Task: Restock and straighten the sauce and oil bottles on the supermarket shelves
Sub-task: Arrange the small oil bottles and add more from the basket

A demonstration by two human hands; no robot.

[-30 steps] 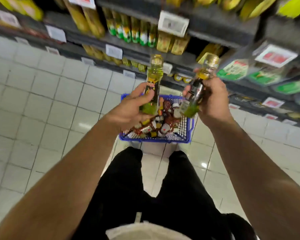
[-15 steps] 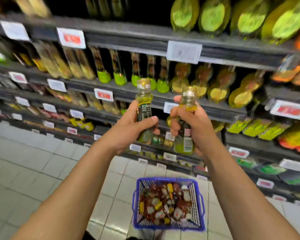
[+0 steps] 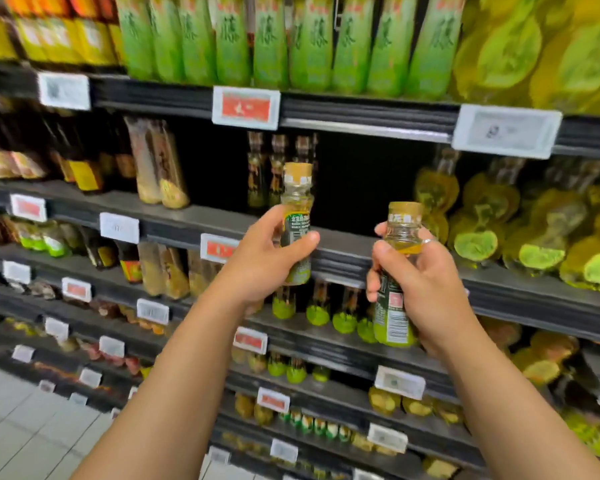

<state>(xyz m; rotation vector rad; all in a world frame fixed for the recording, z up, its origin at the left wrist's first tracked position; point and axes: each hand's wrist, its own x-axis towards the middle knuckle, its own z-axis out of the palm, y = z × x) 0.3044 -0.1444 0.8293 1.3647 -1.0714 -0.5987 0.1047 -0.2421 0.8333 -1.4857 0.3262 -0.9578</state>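
My left hand grips a small oil bottle with a gold cap and green label, held upright in front of the second shelf. My right hand grips a matching oil bottle, slightly lower and to the right, its barcode facing me. Behind both bottles the shelf has a dark gap, with three slim bottles standing at its back left.
Tall green-labelled bottles fill the top shelf. Large yellow-green oil jugs crowd the right side. Small green-based bottles stand on the shelf below my hands. Price tags line the shelf edges. Tiled floor shows at lower left.
Both hands have lifted the two bottles from above the blue basket up to shelf height. My view has risen too, and the basket has dropped out of sight.
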